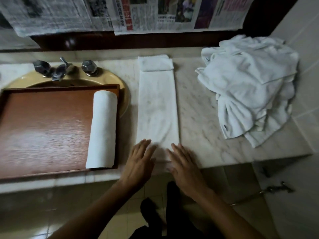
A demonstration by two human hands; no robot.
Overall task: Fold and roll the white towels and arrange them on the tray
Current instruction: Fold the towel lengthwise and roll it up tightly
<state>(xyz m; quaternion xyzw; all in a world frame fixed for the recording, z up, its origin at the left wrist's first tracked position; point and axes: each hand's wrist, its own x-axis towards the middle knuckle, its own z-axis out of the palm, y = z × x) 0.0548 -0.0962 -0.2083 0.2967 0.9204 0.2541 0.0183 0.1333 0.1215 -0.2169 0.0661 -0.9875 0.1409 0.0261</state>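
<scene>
marble counter (198, 104) runs left to right, newspaper sheets (155, 12) hang above its back edge. wooden tray (44, 128) sits at the counter's left end, partly over a yellow sink (110, 78), with its near rim close to the counter's front edge. loose pile of white towels (250, 90) sits at the right end, from the back right corner down toward the front, crumpled and unfolded. folded towel (157, 107) lies mid-counter between tray and pile, touching neither: a long narrow strip running back to front, far end doubled over into a thicker flap near the back edge, near end at the front edge. rolled towel (102, 130) lies inside the tray along its right rim, running back to front, touching or just beside that rim. metal taps (58, 69) stand at the back of the sink, behind the tray.

left hand (138, 163) is released, fingers straight and together, at the strip's near left corner. right hand (184, 168) is the same, at the near right corner. neither grasps anything. near end of the strip is motion-blurred, so can't tell if the palms press it or hover just above.
</scene>
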